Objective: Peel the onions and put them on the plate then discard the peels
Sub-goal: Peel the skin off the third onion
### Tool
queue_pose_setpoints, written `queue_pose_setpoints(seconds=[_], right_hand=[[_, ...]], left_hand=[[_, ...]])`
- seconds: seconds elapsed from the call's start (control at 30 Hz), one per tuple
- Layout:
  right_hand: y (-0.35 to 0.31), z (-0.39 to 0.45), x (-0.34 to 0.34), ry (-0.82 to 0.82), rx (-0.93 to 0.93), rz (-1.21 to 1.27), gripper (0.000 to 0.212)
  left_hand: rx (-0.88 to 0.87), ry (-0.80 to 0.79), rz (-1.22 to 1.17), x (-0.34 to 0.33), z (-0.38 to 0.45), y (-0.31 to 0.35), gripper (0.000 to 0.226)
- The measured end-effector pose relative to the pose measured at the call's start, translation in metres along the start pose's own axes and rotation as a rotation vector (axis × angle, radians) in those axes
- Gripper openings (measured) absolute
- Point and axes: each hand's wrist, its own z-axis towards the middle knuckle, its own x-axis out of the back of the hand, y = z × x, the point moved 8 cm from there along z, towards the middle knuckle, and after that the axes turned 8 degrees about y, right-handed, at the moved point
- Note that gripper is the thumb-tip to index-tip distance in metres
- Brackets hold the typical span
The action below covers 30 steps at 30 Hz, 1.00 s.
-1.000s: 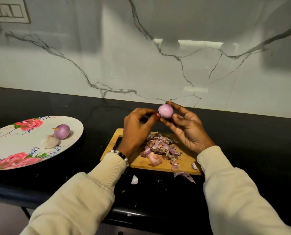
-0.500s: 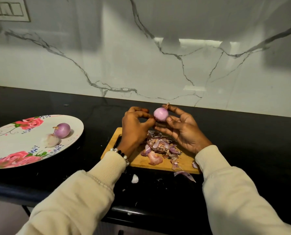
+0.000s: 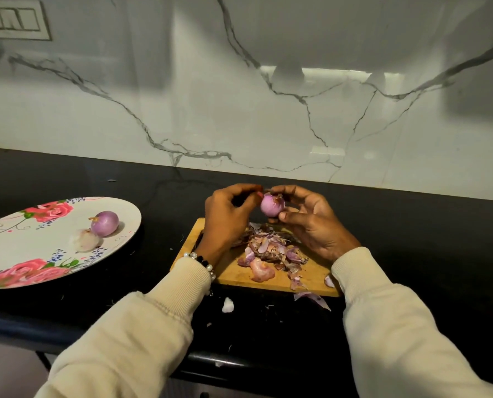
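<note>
A small pink-purple onion [image 3: 271, 205] is held above the far end of the wooden cutting board [image 3: 233, 272]. My right hand [image 3: 311, 222] grips it between thumb and fingers. My left hand [image 3: 228, 218] has its fingers curled, and its fingertips pinch at the onion's top left side. A heap of purple peels [image 3: 271, 249] lies on the board below. On the floral plate [image 3: 15, 254] at the left sit a purple peeled onion [image 3: 105, 223] and a pale one [image 3: 85, 239].
The board lies on a black countertop [image 3: 426, 239] against a white marble wall. Loose peel bits [image 3: 311, 298] and a white scrap [image 3: 228, 305] lie on the counter just in front of the board. The counter's front edge runs below my sleeves.
Both hands have lowered slightly with the onion and turned it. The left fingertips have moved up to the onion's top.
</note>
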Motion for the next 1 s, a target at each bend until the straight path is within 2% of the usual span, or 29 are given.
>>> queue_pose_setpoints(seconds=[0.33, 0.53, 0.67, 0.8, 0.93, 1.0], right_hand=[[-0.003, 0.0, 0.004, 0.027, 0.118, -0.312, 0.037], [-0.004, 0.0, 0.004, 0.032, 0.152, -0.406, 0.043], [-0.002, 0.0, 0.001, 0.045, 0.144, -0.384, 0.045], [-0.002, 0.001, 0.0, 0.066, 0.173, -0.359, 0.045], [-0.003, 0.002, -0.002, 0.073, 0.217, -0.344, 0.047], [-0.005, 0.002, -0.002, 0.075, 0.229, -0.313, 0.047]], left_hand=[[-0.331, -0.109, 0.276, -0.009, -0.006, 0.02, 0.015], [-0.497, -0.136, 0.404, -0.013, -0.012, 0.027, 0.015], [-0.478, -0.13, 0.39, -0.013, -0.015, 0.026, 0.012], [-0.451, -0.059, 0.357, -0.008, -0.016, 0.027, 0.012], [-0.328, -0.007, 0.336, -0.005, -0.014, 0.017, 0.009], [-0.212, 0.007, 0.278, -0.005, -0.011, 0.01, 0.01]])
